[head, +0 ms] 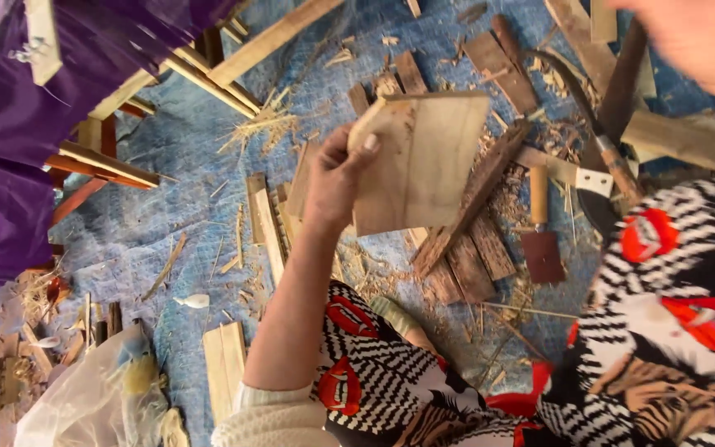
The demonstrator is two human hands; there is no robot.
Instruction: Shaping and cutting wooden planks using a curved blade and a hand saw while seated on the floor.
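- Gripping a flat, pale wooden board by its left edge, the left hand holds it lifted above the ground, thumb on the near face and fingers curled behind.
- The board is roughly square, tilted slightly, with one chipped corner at the top beside the thumb.
- The right hand enters at the upper right corner of the view, blurred and cut off by the frame edge; whether it is clenched or released cannot be told, and nothing is seen in it.
- Below the held board, a dark, rough plank lies diagonally on a blue tarp, with more short wood pieces beside it.
- Just right of the left hand's board, a small chopper with a wooden handle and dark rusty blade lies flat on the tarp.
- Below the right hand, a curved sickle-like knife rests among scrap planks.
- Wood shavings and straw are scattered to the upper left of the left hand.
- Well left of the left hand, a purple cloth hangs over slatted timber.
- Nearest the camera, black-and-white striped clothing with red patches covers the person's knees.
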